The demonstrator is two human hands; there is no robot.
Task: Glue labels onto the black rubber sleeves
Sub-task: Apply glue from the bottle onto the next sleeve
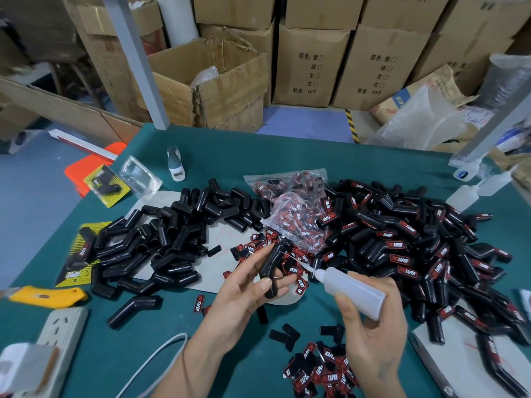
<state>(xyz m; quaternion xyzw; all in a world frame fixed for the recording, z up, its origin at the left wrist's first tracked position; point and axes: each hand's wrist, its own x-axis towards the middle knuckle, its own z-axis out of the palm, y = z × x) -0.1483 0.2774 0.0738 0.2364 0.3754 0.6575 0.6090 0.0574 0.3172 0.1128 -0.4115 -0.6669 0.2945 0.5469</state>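
Head view. I see my left hand (244,288) pinching a bent black rubber sleeve (273,268) upright above the green table mat (244,156). My right hand (373,320) grips a translucent white squeeze bottle of glue (355,288), its thin nozzle angled up-left, tip close to the sleeve. To the left lies a heap of plain black sleeves (172,234); to the right, a larger heap of labelled sleeves (416,248). A clear plastic bag of red-and-black labels (298,219) sits between them. Loose labels (324,374) lie beside my right wrist. A yellow utility knife (48,297) rests at the left edge.
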